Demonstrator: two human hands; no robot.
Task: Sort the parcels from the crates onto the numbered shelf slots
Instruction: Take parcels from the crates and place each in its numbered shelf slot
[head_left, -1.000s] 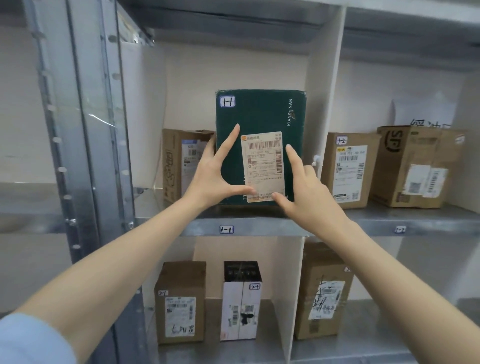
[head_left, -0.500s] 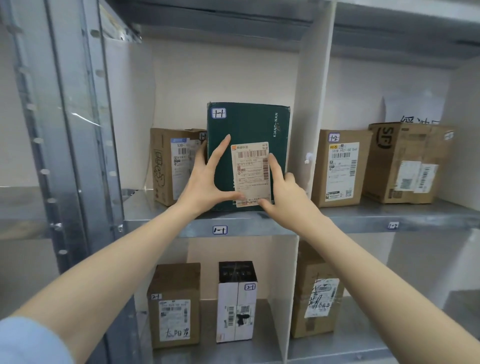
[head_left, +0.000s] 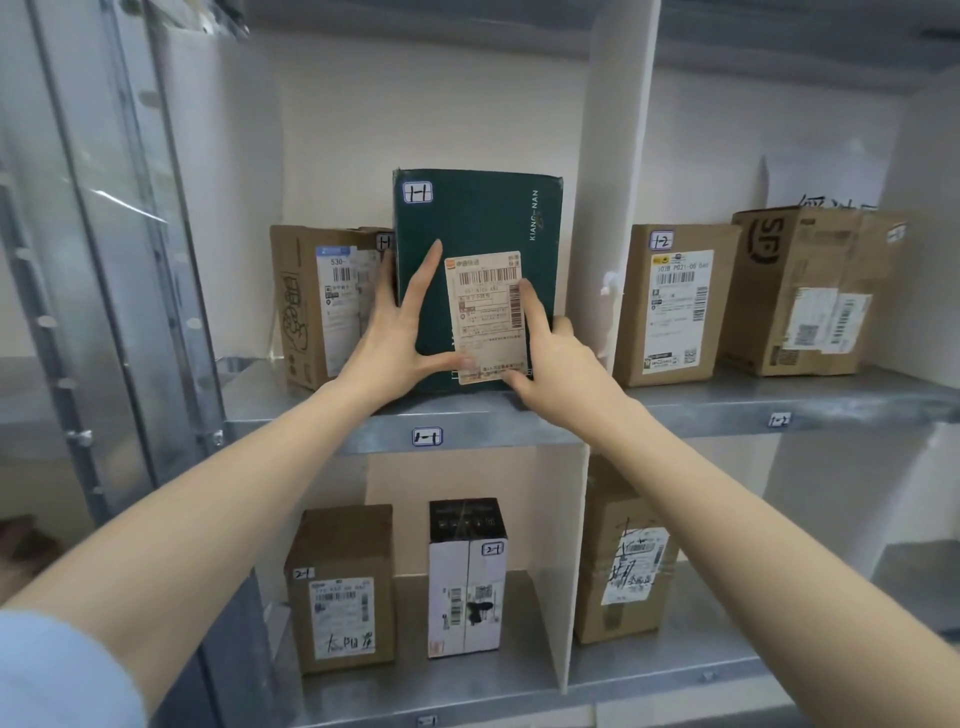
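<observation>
Shelf (head_left: 675, 413): a grey metal rack is carrying parcels on two levels, and a white divider (head_left: 618, 208) is splitting each level into slots.
Green parcel (head_left: 483, 218): a dark green carton is standing upright on the upper level, left of the divider and near the front edge. It is rising higher than its neighbours. Pale letters are running up its right side.
Brown box (head_left: 311, 306): it is standing just left of the green parcel, in the same slot.
Slot 1-2 boxes: a brown box (head_left: 675, 332) and a bigger taped one (head_left: 800, 291) are sitting right of the divider.
Left hand (head_left: 395, 343): it is lying spread against the parcel's front, with the index finger pointing up and the thumb reaching across the bottom. The other fingers are going along the parcel's left edge.
Right hand (head_left: 561, 358): its index finger is lying straight along the paper slip and the thumb is pressing near the bottom. The remaining fingers are probably bending beside the parcel's right edge.
Shipping label (head_left: 485, 306): a pale slip with barcodes is showing between the two hands.
Sticker (head_left: 418, 193): a small white tag reading 1-1 is sitting in the parcel's top left corner.
Slot tag (head_left: 427, 437): the same 1-1 is showing on the shelf edge just below the parcel.
</observation>
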